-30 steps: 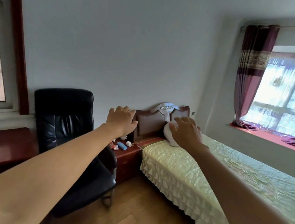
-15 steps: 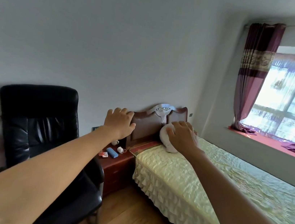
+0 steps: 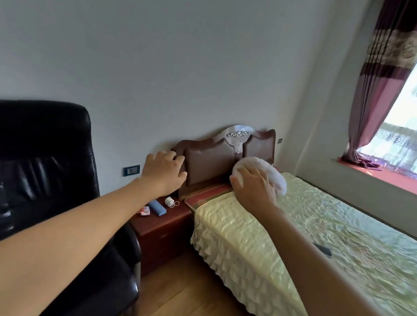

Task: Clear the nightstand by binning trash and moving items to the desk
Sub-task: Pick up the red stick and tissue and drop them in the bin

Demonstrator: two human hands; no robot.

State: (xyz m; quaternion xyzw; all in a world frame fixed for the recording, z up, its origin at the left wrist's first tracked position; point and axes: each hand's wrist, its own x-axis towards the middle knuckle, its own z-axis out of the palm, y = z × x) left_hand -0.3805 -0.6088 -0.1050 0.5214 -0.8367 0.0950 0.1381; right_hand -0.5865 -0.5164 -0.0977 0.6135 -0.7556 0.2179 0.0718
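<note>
Nightstand: dark red-brown wood, sitting between black chair and bed, below the left hand. Lying on its top, below the left fingers: a small red-and-white wrapper, a blue block, a small white cup-like item with a loop beside it. Both arms are extending forward. Left fingers loosely curled, holding nothing. Right hand is spreading open, empty, in front of a white pillow; contact cannot be told.

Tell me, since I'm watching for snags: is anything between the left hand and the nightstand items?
Nothing visible: the left hand hangs in open air above the nightstand, its blue case uncovered.
</note>
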